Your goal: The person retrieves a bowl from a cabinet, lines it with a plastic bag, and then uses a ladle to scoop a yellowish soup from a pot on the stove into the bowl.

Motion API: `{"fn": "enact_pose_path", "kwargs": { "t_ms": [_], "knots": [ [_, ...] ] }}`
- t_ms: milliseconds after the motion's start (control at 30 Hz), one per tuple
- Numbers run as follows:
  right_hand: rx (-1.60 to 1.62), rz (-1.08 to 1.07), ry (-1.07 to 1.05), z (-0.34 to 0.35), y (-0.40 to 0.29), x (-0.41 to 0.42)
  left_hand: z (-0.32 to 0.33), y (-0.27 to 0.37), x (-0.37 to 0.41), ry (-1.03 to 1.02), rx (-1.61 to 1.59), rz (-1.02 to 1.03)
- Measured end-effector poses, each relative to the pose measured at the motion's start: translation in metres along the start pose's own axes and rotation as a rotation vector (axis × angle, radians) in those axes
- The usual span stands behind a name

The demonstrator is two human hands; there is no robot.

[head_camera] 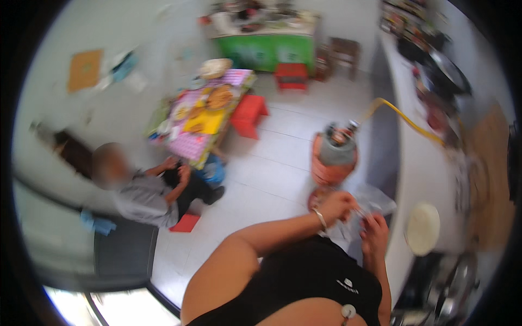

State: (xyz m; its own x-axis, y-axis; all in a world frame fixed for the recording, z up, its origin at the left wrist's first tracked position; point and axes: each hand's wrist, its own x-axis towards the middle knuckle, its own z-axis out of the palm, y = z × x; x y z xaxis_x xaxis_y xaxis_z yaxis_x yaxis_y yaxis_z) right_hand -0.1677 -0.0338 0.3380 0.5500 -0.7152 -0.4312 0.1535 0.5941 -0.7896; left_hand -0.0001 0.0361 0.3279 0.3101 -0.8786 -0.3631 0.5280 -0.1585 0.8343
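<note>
A clear plastic bag [373, 198] hangs in front of my body, beside the edge of the counter. My left hand [337, 207], with a bracelet at the wrist, pinches it from one side. On the other side, my right hand [374, 233] grips it with bent fingers. Motion blur hides the exact fingertip contact and whether the bag contains anything. To the right of my hands, a pale round bowl [423, 229] rests on the white countertop [401, 171]. A gas cylinder [336, 153] stands on the floor beyond my left hand.
A yellow hose [412, 120] runs from the cylinder to the counter. A wok [448, 73] lies farther along it. At left, a person [142, 199] sits beside a low table [187, 144] bearing food. Red stools [249, 116] and a green cabinet [265, 51] stand beyond.
</note>
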Motion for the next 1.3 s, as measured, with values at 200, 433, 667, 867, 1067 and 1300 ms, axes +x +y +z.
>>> {"fn": "enact_pose_path", "kwargs": {
  "t_ms": [200, 433, 667, 867, 1067, 1300],
  "knots": [
    [0.321, 0.063, -0.104, -0.012, -0.023, -0.001, -0.014, 0.003, 0.009, -0.119, -0.314, -0.106],
    [0.308, -0.128, -0.071, -0.03, -0.028, -0.009, 0.02, 0.02, 0.017, -0.045, 0.597, 0.289],
    [0.552, -0.364, -0.028, -0.073, -0.056, -0.032, -0.01, 0.042, 0.062, 0.243, 0.824, 0.644],
    [-0.324, -0.492, 0.124, -0.078, -0.046, -0.058, 0.018, 0.031, 0.071, 0.215, 0.898, 0.763],
    [-0.927, -0.692, 0.584, -0.117, -0.017, -0.033, 0.023, 0.007, 0.054, 0.004, 1.458, 0.584],
    [-1.231, -0.739, 0.361, -0.028, -0.028, -0.021, 0.081, 0.012, -0.008, -0.434, 1.273, 0.917]
  ]
}}
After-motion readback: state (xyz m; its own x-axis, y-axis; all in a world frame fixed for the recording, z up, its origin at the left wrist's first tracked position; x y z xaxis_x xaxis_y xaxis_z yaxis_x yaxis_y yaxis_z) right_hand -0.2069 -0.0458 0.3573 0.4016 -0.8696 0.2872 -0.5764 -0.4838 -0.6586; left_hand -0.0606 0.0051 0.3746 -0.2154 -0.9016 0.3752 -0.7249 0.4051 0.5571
